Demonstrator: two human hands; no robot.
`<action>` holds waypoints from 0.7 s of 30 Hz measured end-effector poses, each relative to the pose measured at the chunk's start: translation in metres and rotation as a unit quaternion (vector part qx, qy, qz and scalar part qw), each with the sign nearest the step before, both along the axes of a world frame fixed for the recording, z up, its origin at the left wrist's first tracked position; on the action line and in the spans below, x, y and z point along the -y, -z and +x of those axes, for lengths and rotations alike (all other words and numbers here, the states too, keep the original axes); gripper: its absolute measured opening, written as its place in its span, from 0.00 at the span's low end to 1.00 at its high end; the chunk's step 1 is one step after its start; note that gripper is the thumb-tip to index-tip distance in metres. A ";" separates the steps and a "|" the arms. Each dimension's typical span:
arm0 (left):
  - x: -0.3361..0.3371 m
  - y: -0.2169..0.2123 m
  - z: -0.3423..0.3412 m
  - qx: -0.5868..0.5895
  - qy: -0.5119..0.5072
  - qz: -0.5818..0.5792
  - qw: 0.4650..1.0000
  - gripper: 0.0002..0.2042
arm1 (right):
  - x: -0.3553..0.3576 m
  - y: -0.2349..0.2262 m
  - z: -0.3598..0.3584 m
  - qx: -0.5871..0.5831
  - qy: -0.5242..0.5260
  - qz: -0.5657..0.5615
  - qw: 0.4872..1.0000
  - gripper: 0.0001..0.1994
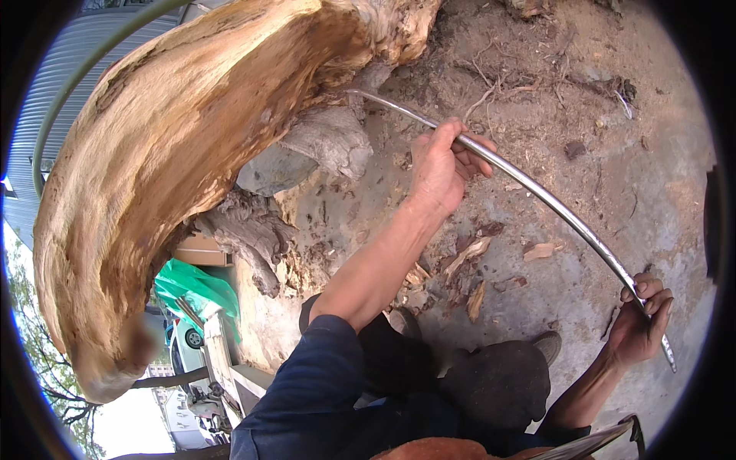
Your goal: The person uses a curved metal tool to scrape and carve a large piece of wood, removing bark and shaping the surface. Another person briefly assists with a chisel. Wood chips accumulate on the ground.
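A large peeled tree trunk [176, 115] of pale, yellow-brown wood arches over the left side. My left hand [445, 165] is closed around a long shiny metal bar [548, 201], toward its far end. Further down, near the other end, my right hand [642, 326] wraps around the same bar. Its thin far tip reaches the underside of the trunk, beside a grey weathered root stub [331, 142]; I cannot tell whether it touches the wood. The near end sticks out past my right hand.
Bark chips and wood splinters [468, 261] litter the dirty concrete ground [429, 307]. Thin roots [498, 84] lie at the back. A rough lower stub [249, 234] juts below the trunk. Green sheeting [195, 287] and a parked car [188, 345] stand at left. My shoe [547, 346] is near the bar.
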State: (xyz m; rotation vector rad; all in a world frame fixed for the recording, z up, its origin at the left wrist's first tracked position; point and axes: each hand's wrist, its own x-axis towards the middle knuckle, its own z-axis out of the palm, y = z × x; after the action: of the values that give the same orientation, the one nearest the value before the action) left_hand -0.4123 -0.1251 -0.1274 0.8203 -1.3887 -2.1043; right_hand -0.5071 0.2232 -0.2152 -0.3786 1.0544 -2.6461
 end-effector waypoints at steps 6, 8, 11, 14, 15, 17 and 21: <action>0.016 0.000 -0.003 -0.088 -0.055 0.007 0.995 0.07 | 0.017 -0.044 -0.014 -0.180 -0.025 0.046 0.982 0.19; 0.016 0.004 -0.007 -0.111 -0.066 0.002 0.992 0.06 | 0.014 -0.058 -0.013 -0.220 -0.021 0.076 0.972 0.19; 0.010 0.010 -0.004 -0.125 -0.057 0.031 0.990 0.06 | 0.002 -0.069 -0.007 -0.226 -0.025 0.104 0.968 0.19; -0.021 0.042 0.014 -0.030 -0.042 0.104 0.993 0.07 | -0.016 -0.074 -0.007 -0.245 -0.019 0.152 0.957 0.18; -0.031 0.068 0.021 -0.009 -0.036 0.181 0.983 0.07 | -0.021 -0.077 -0.008 -0.256 -0.013 0.174 0.951 0.18; -0.055 0.093 0.028 0.036 -0.034 0.275 0.960 0.08 | -0.024 -0.083 -0.008 -0.274 -0.013 0.192 0.942 0.18; -0.035 0.087 0.031 0.278 0.138 -0.058 0.949 0.14 | -0.026 -0.082 -0.006 -0.231 0.020 0.245 0.941 0.20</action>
State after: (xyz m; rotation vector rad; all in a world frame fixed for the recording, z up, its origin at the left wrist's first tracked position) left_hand -0.3810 -0.0897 -0.2144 1.3031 -1.9963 -2.0463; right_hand -0.5132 0.2496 -0.1332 -0.8905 1.8198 -2.2536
